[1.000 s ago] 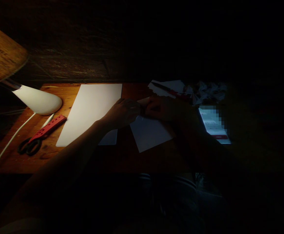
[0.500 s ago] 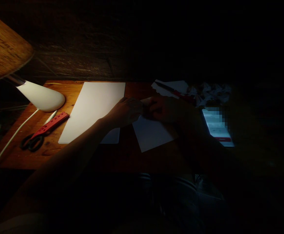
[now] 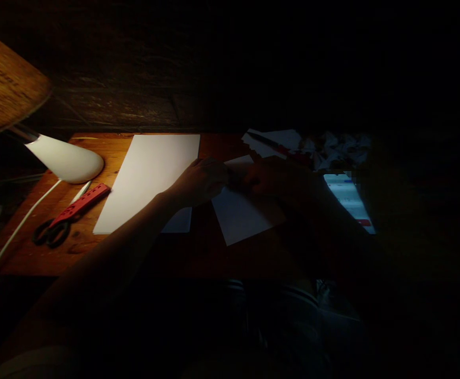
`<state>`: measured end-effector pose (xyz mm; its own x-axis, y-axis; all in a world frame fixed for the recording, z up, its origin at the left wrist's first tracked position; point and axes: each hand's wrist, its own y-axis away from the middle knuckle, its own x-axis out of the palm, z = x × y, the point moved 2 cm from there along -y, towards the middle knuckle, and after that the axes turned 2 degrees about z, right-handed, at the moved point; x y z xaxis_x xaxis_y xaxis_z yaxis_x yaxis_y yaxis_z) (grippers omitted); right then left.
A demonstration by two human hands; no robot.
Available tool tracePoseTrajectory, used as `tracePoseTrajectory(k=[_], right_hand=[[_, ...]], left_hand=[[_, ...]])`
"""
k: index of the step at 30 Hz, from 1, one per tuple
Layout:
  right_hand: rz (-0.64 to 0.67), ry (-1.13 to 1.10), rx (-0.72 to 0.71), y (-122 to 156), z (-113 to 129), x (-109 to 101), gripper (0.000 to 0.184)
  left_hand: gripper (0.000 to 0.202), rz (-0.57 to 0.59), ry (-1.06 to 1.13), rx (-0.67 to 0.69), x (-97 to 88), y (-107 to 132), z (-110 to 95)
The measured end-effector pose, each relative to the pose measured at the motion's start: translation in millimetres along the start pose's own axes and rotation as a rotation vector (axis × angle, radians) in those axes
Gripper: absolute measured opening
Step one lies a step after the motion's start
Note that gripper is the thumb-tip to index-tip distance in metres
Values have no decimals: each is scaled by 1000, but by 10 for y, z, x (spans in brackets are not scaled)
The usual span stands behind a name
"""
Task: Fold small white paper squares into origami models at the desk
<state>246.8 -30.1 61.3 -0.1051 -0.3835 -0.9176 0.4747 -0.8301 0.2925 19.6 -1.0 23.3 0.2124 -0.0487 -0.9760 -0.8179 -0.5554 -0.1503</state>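
A small white sheet of paper (image 3: 243, 216) lies at an angle on the table between my hands. My left hand (image 3: 206, 180) is over its left edge, fingers curled together on the paper. Deep in shadow, my right hand (image 3: 271, 176) rests at the far right part of the sheet, its fingers bent in toward the left hand. The fingertips of both hands are dim and partly hidden. Under the left wrist and forearm lies a larger stack of white paper (image 3: 150, 179), brightly lit.
A lamp (image 3: 67, 160) stands at the left, its cord (image 3: 24, 221) trailing forward. Black-handled scissors (image 3: 58, 234) with a red slotted cover (image 3: 83, 202) lie below it. A lit phone (image 3: 346, 197), torn paper (image 3: 289, 138), a dark blade (image 3: 263, 139) and several folded paper pieces (image 3: 332, 150) sit right.
My right hand has shifted slightly right and away from the left, showing more of the small sheet's far edge. My left hand stays nearly in place. The view has moved a little.
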Motion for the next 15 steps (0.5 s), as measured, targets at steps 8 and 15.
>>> tracePoseTrajectory(k=[8,15], right_hand=[[-16,4,45,39,106,-60,40],[-76,34,31,41,114,-22,41]], left_hand=[[23,9,15,8,16,6,23],[23,-36,30,37,32,9,46]])
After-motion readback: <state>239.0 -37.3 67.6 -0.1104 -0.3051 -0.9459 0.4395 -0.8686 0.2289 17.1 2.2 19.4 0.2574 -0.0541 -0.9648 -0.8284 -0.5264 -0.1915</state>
